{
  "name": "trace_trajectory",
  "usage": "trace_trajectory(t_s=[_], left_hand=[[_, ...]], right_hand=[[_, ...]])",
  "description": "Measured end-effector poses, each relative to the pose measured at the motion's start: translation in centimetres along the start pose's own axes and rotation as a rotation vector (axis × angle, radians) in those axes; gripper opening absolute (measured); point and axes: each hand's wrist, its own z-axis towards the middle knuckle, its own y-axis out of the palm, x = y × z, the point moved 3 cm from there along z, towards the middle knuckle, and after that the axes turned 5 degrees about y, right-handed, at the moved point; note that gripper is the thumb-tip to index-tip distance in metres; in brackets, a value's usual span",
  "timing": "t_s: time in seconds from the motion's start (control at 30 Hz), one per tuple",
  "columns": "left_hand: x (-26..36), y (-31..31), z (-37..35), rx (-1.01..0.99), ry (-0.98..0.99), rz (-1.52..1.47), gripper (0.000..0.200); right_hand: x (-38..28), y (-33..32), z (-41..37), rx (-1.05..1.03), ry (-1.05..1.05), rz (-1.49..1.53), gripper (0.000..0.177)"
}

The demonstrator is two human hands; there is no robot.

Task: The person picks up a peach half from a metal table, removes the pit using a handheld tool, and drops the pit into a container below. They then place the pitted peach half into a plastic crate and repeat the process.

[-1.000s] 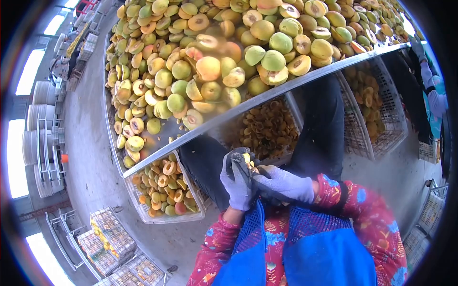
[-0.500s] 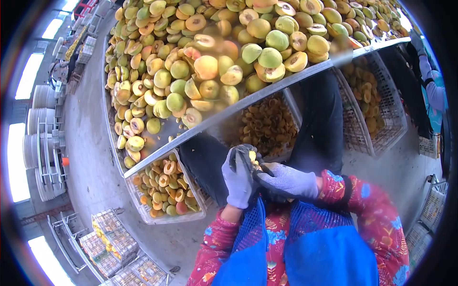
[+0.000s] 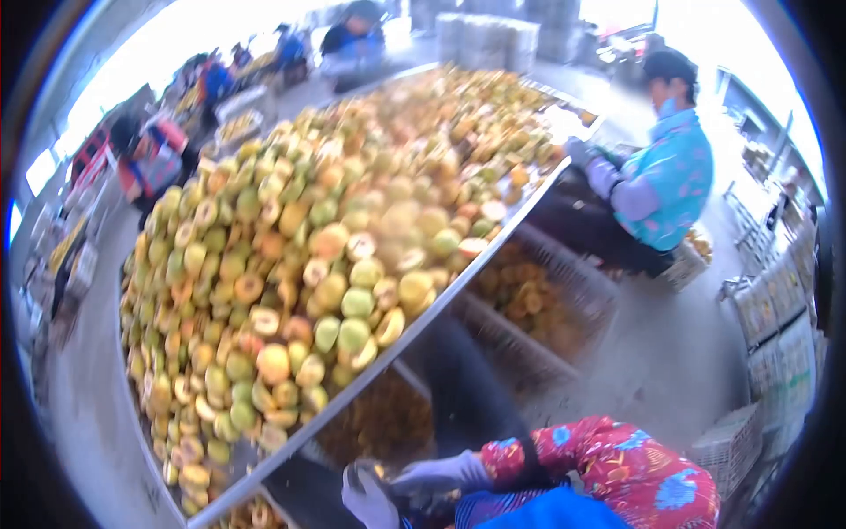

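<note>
Low in the view, close to my lap, both gloved hands meet just off the table's metal edge. My left hand (image 3: 368,502) has its fingers curled around a small yellowish piece of peach (image 3: 380,471), mostly covered by the dark glove fingertips. Against it from the right comes my right hand (image 3: 441,474), fingers closed; what they grip is hidden and blurred. Beyond the hands, the table (image 3: 357,392) bears a large heap of whole and halved peaches (image 3: 273,361), green, yellow and reddish.
Under the table edge stand a crate of dark peach scraps (image 3: 379,419) and a crate of peach pieces (image 3: 529,295). A co-worker in a turquoise top (image 3: 674,176) sits at the right side. Other people work at the far left. Stacked crates (image 3: 784,353) line the right.
My head has lifted and turned right, so the co-worker and far tables now show. My hands appear lower and further left in view, still together around the peach piece.
</note>
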Motion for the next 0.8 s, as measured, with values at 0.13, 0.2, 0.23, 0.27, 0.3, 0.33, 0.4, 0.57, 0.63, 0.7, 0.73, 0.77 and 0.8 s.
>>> trace_trajectory(t_s=[0.13,0.2,0.23,0.27,0.3,0.33,0.4,0.57,0.63,0.7,0.73,0.77,0.8], left_hand=[[3.7,1.2,-1.3,0.045,0.349,-0.117,0.033],[2.3,0.2,-2.1,-0.071,0.194,-0.305,0.037],[1.1,-0.3,-1.9,-0.128,0.136,-0.407,0.042],[-0.2,-0.3,-1.4,-0.19,0.08,-0.514,0.047],[-0.6,0.0,-0.9,-0.257,0.021,-0.62,0.053],[-1.0,0.3,-0.2,-0.326,-0.046,-0.717,0.059],[-1.2,-0.1,1.2,-0.37,-0.08,-0.592,0.065],[8.5,1.8,1.7,-0.48,0.275,-0.079,0.033],[9.2,2.0,1.9,-0.489,0.321,0.046,0.035],[6.2,1.8,1.3,-0.267,0.117,-0.217,0.036],[4.9,1.6,1.0,-0.152,0.01,-0.347,0.037],[4.8,0.9,1.3,-0.258,0.221,0.005,0.043],[4.9,1.0,1.4,-0.226,0.161,-0.071,0.046]], right_hand=[[-2.9,3.0,-3.4,-0.041,0.099,0.162,0.025],[-2.0,2.4,-3.1,-0.106,0.084,0.267,0.024],[-0.7,1.0,-1.4,-0.241,0.147,0.438,0.023],[0.9,-0.2,0.3,-0.369,0.211,0.601,0.023],[0.7,0.1,0.2,-0.412,0.146,0.623,0.023],[0.2,-0.3,0.0,-0.418,0.15,0.636,0.023],[-0.7,-0.2,-1.0,-0.435,0.171,0.697,0.023],[-1.8,2.2,-4.0,-0.384,0.23,0.864,0.024],[-2.0,2.1,-3.9,-0.55,0.23,0.868,0.023],[-1.9,1.6,-2.9,-0.243,0.038,0.533,0.023],[-1.9,1.6,-2.5,-0.216,0.036,0.547,0.023],[-1.8,1.6,-2.2,-0.188,0.033,0.561,0.023],[-1.9,1.7,-1.9,-0.289,0.123,0.75,0.022]])
